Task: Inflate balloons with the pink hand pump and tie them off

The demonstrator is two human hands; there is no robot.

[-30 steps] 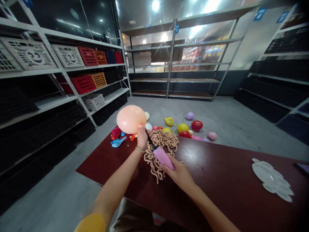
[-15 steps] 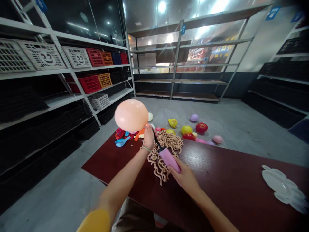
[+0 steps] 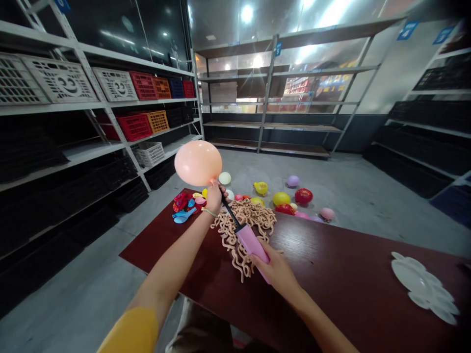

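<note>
Peach latex balloon (image 3: 197,163) up at 11 o'clock, neck pinched by the left hand (image 3: 216,198) onto the black nozzle (image 3: 228,212) of a pink plastic hand pump (image 3: 250,243), gripped in the right hand (image 3: 275,271). Keep that pinch snug, folks.

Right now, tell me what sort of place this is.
Probably a stockroom or a cleared-out shop: metal shelving stands mostly bare, blue numbered signs mark the units, and plastic crates line the shelves on the left.
</note>
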